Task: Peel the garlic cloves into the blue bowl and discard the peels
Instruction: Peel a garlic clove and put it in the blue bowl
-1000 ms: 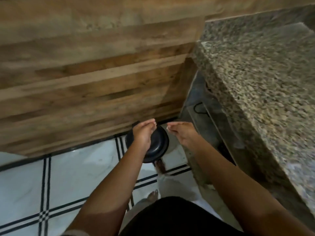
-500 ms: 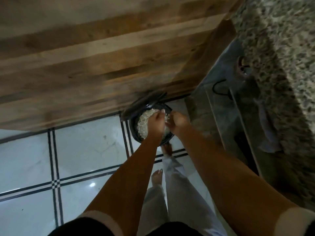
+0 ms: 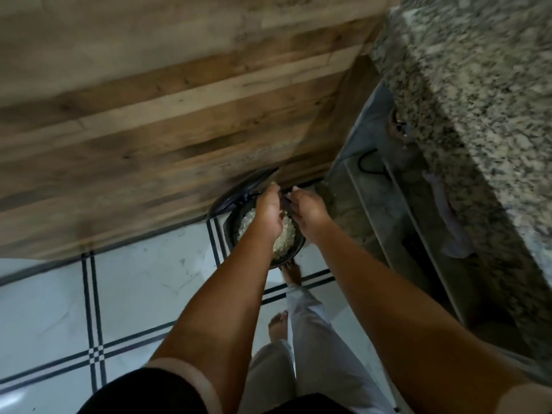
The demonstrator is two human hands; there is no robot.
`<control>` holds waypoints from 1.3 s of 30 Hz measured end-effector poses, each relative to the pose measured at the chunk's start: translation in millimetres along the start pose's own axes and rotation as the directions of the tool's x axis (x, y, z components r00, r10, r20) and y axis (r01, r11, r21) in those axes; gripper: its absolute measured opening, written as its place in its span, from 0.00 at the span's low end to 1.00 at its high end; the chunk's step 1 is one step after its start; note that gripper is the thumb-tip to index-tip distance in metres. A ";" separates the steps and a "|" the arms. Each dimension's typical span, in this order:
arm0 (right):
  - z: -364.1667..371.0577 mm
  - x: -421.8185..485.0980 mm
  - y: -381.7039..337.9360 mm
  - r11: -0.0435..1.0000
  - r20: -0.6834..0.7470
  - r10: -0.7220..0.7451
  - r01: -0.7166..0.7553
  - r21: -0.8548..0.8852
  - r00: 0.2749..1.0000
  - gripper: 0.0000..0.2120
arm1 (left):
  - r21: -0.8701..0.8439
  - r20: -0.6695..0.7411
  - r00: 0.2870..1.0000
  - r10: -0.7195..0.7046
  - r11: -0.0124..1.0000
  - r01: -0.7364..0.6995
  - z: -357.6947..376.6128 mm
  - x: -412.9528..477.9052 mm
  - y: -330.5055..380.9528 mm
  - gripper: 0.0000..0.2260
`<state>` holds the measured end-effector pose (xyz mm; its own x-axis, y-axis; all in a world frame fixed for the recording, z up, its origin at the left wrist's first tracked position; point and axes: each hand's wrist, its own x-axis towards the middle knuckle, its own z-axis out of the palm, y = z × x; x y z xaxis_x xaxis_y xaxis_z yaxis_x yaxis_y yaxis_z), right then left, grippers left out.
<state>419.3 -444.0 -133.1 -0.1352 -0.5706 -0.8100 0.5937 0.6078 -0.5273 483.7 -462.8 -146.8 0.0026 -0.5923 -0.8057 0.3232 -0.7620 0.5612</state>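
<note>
While over bin: both hands [image 3: 270, 209] [image 3: 307, 215] hang above pale peels [image 3: 286, 234], fingers loosely curled
Grasp: cannot tell
Peels: papery, light, clingy; pinch loose edges

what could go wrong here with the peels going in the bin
1. Both hands, left hand and right hand, hover over the black bin, which is already heaped with pale peels; new scraps may slide off onto the tiled floor.
2. The lid stands raised, apparently by the foot at the bin's base; if it drops, it could hit the hands.
</note>
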 end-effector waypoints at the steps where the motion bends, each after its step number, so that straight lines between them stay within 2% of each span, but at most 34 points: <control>1: -7.4 -13.6 -9.1 0.999 -0.017 -0.040 0.040 -0.007 0.999 0.13 | 0.029 0.030 0.999 0.030 0.999 -0.031 2.9 -10.0 1.1 0.19; 6: -68.7 -91.0 -54.1 0.936 -0.087 -0.314 0.323 0.138 0.945 0.09 | 0.097 0.244 0.961 0.129 0.983 -0.157 51.6 -77.3 -6.7 0.16; 9: -131.0 -143.9 -74.4 0.846 -0.218 -0.434 0.478 0.236 0.874 0.07 | 0.176 0.399 0.898 0.184 0.946 -0.272 101.8 -127.1 -23.7 0.16; 15: -262.3 -242.1 -79.6 0.629 -0.507 -0.521 0.710 0.316 0.687 0.05 | 0.305 0.708 0.704 0.061 0.873 -0.382 203.4 -225.5 -94.8 0.17; 20: -356.3 -310.5 -53.4 0.530 -0.693 -0.504 0.818 0.222 0.515 0.09 | 0.393 0.842 0.528 -0.111 0.797 -0.458 262.1 -294.3 -186.1 0.13; 24: -438.8 -353.9 -23.0 0.537 -0.822 -0.423 0.836 0.112 0.382 0.10 | 0.468 0.872 0.392 -0.292 0.734 -0.492 287.8 -342.2 -275.1 0.11; 28: -521.9 -379.8 0.3 0.619 -0.874 -0.369 0.785 0.023 0.317 0.09 | 0.482 0.876 0.334 -0.348 0.656 -0.581 317.8 -372.6 -348.9 0.10; 30: -566.6 -386.4 10.0 0.688 -0.908 -0.334 0.724 -0.050 0.254 0.07 | 0.474 0.880 0.323 -0.348 0.607 -0.638 330.2 -388.6 -380.1 0.07; 32: -607.0 -391.5 17.9 0.761 -0.927 -0.322 0.635 -0.132 0.192 0.02 | 0.486 0.874 0.356 -0.331 0.570 -0.663 341.2 -404.2 -407.7 0.08; 35: -647.6 -400.2 25.9 0.837 -0.934 -0.325 0.505 -0.212 0.146 0.08 | 0.489 0.872 0.399 -0.283 0.495 -0.719 354.6 -416.3 -438.4 0.08; 36: -653.8 -406.1 26.3 0.847 -0.932 -0.331 0.482 -0.226 0.145 0.07 | 0.474 0.880 0.395 -0.263 0.434 -0.766 358.5 -416.8 -446.7 0.06; 37: -662.0 -408.4 27.4 0.853 -0.926 -0.345 0.464 -0.241 0.154 0.07 | 0.447 0.891 0.381 -0.245 0.329 -0.832 362.3 -416.2 -453.5 0.05; 39: -677.7 -408.9 28.6 0.865 -0.916 -0.348 0.445 -0.232 0.198 0.06 | 0.347 0.916 0.331 -0.227 0.034 -0.937 370.4 -417.4 -464.3 0.13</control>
<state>-46.0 180.9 9.1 -0.9602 0.1816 -0.2124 0.2695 0.4001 -0.8759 -18.0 41.2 -0.8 -0.9392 -0.2632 -0.2205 -0.3200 0.4385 0.8398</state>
